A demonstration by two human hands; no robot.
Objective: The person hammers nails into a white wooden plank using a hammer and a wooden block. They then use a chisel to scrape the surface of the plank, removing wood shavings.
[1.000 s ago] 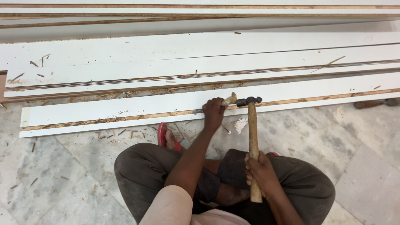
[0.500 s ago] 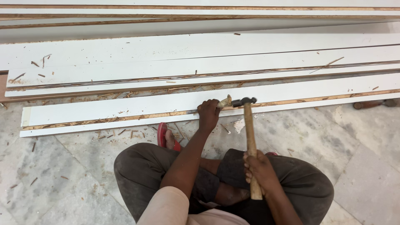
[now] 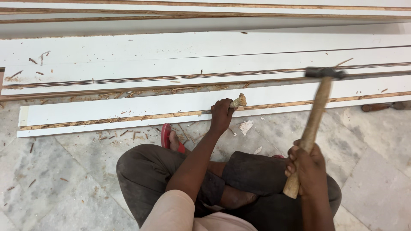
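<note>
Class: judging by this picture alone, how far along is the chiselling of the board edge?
Done: splinters litter the floor beside the front board. In hand: the left hand holds the chisel at that edge; the right hand has the hammer raised. Left: brown strip remains along the edge.

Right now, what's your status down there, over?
Left hand gripping chisel against white board. Right hand holding hammer raised, off to the right. Wood chips on floor, nothing between hammer and chisel.

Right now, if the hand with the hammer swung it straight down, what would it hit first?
Probably the white board to the right of the chisel, not its butt: the right hand holds the hammer off to the side. Depth is unclear.
</note>
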